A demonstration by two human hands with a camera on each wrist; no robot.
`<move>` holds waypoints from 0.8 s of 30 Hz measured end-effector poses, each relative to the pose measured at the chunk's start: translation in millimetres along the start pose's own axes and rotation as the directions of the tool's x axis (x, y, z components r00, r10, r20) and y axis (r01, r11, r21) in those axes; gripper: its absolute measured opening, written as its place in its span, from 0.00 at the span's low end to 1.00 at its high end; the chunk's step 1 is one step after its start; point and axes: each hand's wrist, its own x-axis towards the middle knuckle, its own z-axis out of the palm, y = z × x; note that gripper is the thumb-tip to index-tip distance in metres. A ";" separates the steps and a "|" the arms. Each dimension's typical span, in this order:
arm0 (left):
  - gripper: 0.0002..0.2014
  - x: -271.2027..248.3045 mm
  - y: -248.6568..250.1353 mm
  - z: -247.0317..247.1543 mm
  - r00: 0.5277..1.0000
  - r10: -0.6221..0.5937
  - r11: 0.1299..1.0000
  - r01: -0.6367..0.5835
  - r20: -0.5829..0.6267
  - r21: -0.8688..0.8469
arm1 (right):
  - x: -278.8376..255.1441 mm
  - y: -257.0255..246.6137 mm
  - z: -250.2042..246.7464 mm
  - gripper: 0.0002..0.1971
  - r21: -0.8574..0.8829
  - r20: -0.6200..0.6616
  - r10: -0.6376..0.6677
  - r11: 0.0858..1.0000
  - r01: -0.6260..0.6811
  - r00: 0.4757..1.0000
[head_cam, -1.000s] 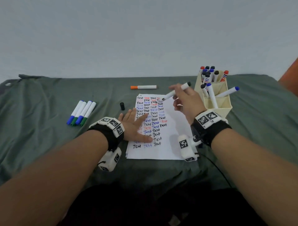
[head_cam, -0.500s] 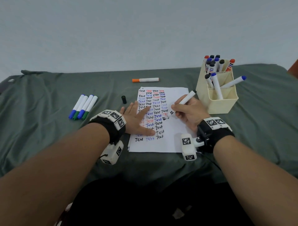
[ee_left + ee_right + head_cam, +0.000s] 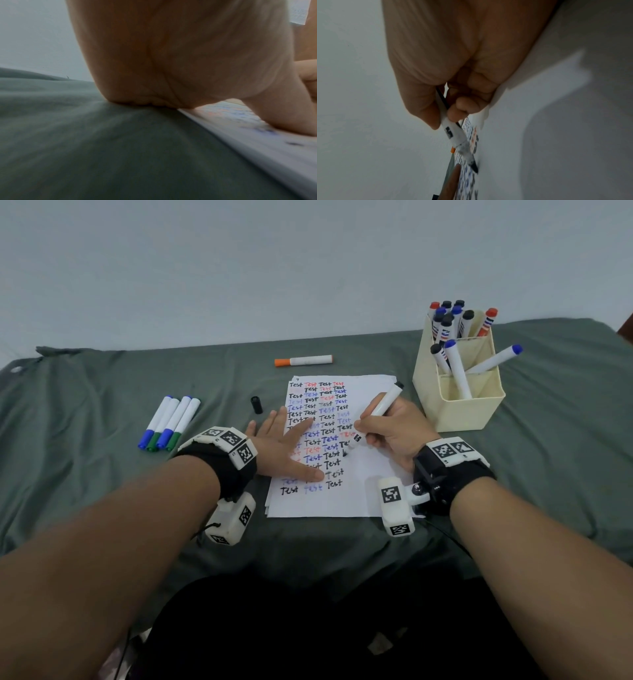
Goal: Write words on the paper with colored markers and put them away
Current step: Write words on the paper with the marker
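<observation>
Fingers and thumb of the right hand (image 3: 394, 433) curl round a black marker (image 3: 378, 412), pinching its white barrel low down, near the writing end. The uncapped tip touches the paper (image 3: 363, 491) beside the last black word in the right-hand column; in the right wrist view the marker (image 3: 453, 135) slants down to the sheet (image 3: 471, 136) with its dark tip on the surface. Its long axis tilts up and away from the tip, over the knuckles, with the black rear end pointing toward the cream marker holder (image 3: 462, 412) just beyond the hand. The left hand (image 3: 287, 446) lies flat with fingers spread and straight, pressing the left part of the paper; the left wrist view shows the heel of this hand (image 3: 154, 67) on the green cloth (image 3: 85, 148) at the paper edge (image 3: 240, 135), the thumb down on the sheet. Under the right wrist the paper is unwritten down to its near edge. A loose black cap (image 3: 256, 405) stands just past the left fingertips, an orange-capped marker (image 3: 303, 360) lies crosswise beyond the paper's far edge, and four capped markers (image 3: 169, 422), blue and green, lie side by side well out past the left wrist.
</observation>
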 end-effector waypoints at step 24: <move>0.67 2.3 -1.4 1.6 1.000 -0.005 1.000 0.005 -0.014 -0.001 | 0.2 2.2 -2.3 0.11 0.016 -0.042 -0.008 1.000 0.009 0.999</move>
